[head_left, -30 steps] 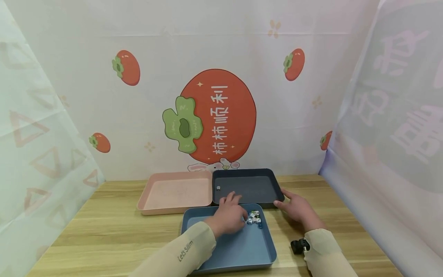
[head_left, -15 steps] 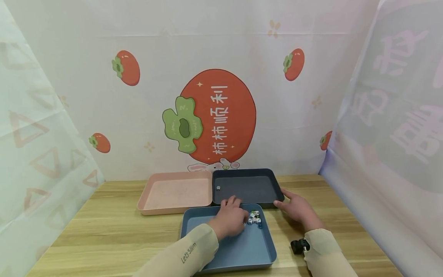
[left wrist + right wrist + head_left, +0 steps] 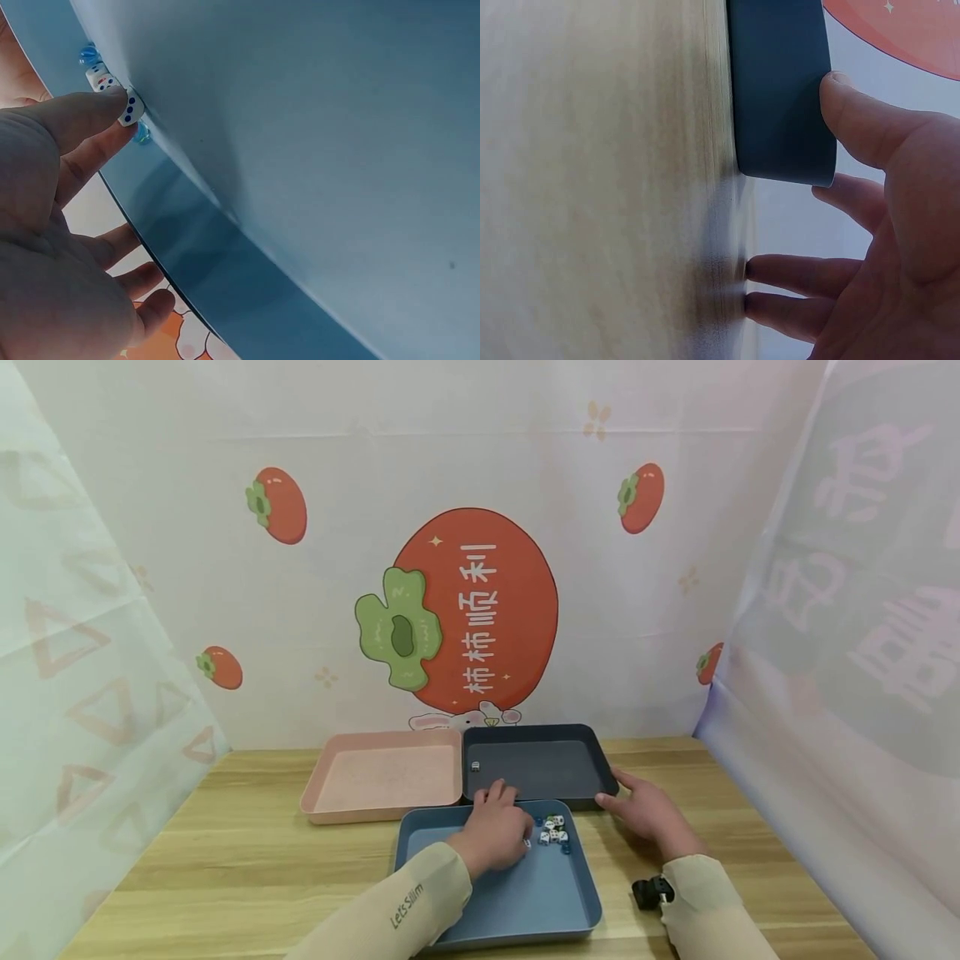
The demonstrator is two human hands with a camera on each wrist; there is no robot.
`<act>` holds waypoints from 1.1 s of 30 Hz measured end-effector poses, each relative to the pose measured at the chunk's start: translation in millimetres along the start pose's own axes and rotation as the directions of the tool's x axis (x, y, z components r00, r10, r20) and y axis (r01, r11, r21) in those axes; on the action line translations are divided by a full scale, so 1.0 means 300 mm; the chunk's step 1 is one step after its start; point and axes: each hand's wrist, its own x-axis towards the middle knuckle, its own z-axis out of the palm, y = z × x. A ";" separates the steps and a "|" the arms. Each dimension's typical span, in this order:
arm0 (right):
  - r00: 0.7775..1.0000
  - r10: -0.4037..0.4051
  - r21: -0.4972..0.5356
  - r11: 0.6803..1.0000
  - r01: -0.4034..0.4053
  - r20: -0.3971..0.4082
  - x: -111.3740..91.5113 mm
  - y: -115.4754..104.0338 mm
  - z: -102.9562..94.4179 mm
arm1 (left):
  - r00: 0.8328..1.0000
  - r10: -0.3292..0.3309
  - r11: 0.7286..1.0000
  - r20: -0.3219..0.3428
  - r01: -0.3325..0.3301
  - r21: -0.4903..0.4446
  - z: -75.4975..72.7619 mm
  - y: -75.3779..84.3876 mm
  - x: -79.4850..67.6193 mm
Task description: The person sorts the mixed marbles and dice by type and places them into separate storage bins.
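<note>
My left hand reaches into the blue tray. In the left wrist view its thumb and index finger pinch a white die near the tray wall, while the other fingers extend over the rim. Several white dice and small clear blue pieces lie in the far right corner. At the dark tray, my right hand touches the near right corner. Its thumb is against the rim and the other fingers are spread fairly straight, as the right wrist view shows. One small die lies in the dark tray.
A pink tray stands to the left of the dark one, behind the blue tray. All rest on a wooden table. A white printed backdrop rises behind, with sheets on both sides. A black device sits by the right cuff.
The left hand has drawn slightly back from the dice cluster, its fingers more gathered, and a die now shows at its fingertips. The right hand stays at the dark tray's corner.
</note>
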 end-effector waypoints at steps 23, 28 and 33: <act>1.000 0.001 -0.021 1.000 -0.001 -0.005 -0.006 -0.013 -0.014 | 1.000 0.013 1.000 0.021 -0.013 -0.023 0.019 -0.007 0.023; 1.000 0.014 -0.008 1.000 -0.014 0.002 -0.010 -0.020 -0.013 | 0.999 0.034 0.993 0.038 -0.029 -0.114 -0.004 -0.006 0.034; 1.000 0.014 -0.014 1.000 -0.014 0.000 -0.013 -0.025 -0.013 | 0.998 0.014 0.971 0.058 0.000 -0.240 -0.034 -0.008 0.048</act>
